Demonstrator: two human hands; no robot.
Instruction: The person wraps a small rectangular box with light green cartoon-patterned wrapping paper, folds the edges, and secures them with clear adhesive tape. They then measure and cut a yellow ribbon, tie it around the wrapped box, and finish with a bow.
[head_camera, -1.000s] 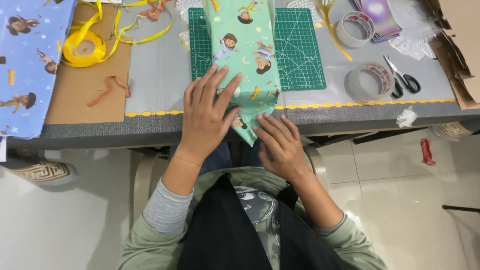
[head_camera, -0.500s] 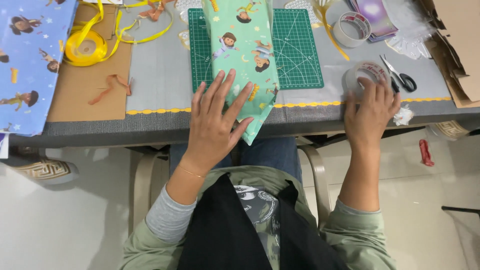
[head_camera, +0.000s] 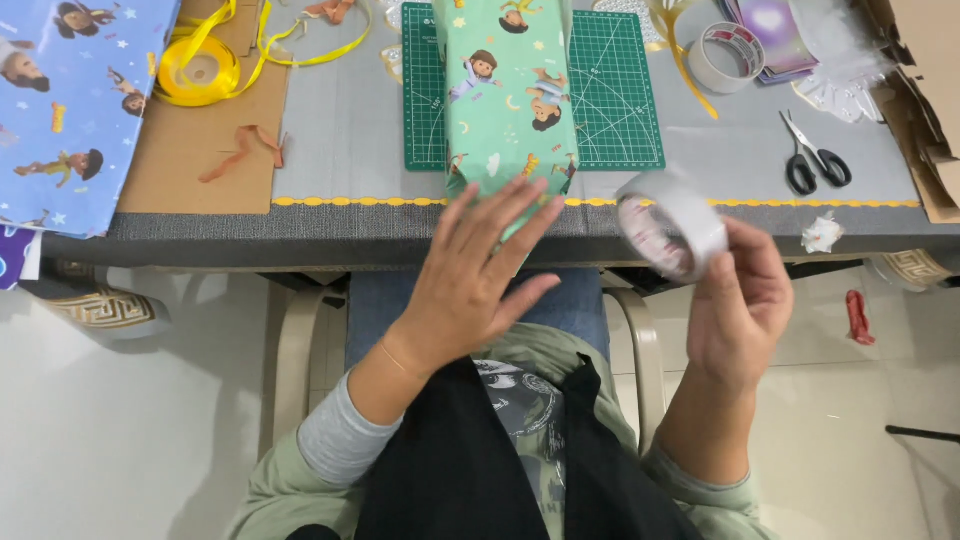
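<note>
The roll of tape (head_camera: 672, 222) in the right hand (head_camera: 742, 305) is blurry, so its pattern is hard to see. The fingers (head_camera: 500, 215) of the left hand (head_camera: 470, 285) cover the near end of the green wrapped box (head_camera: 508, 95). The far end of the box is cut off by the top edge. The blue paper (head_camera: 75, 105), far left of the fingers, is cut off too. Past the right fingers, the brown cardboard (head_camera: 925, 90) runs off the side.

Mint-green cartoon-print wrapped box (head_camera: 510, 95) – dark green gridded cutting mat (head_camera: 610, 90) – yellow ribbon spool (head_camera: 198, 72).
</note>
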